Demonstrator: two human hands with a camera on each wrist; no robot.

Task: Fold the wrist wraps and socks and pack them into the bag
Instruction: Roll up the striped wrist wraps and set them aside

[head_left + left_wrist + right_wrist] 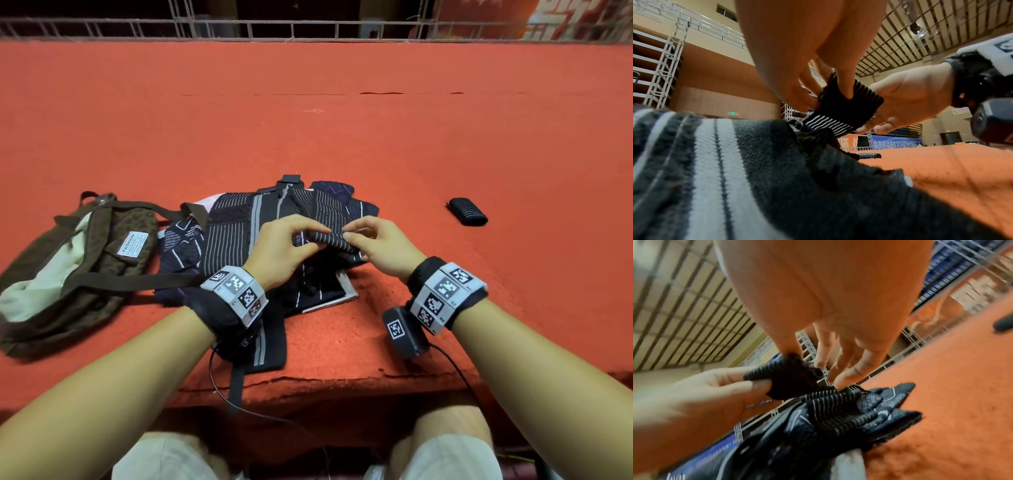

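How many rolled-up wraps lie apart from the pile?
1. A rolled wrap lies alone on the red mat, right of the pile. Others may be hidden in the pile.

Bare forearms. Each wrist wears a black strap (219, 308) with a band of white blocks (445, 296) bearing black square-code markers. A black camera (404, 332) with a cable hangs under the right wrist. Pale shorts (164, 455).

wrist wrap (329, 238): stretchy ribbed cloth, matt | pile of wraps and socks (239, 236): knit cloth, fuzzy | bag (78, 267): soft brown cloth, paper-like label | counter (342, 137): rough orange felt, matt | rail (274, 29): metal
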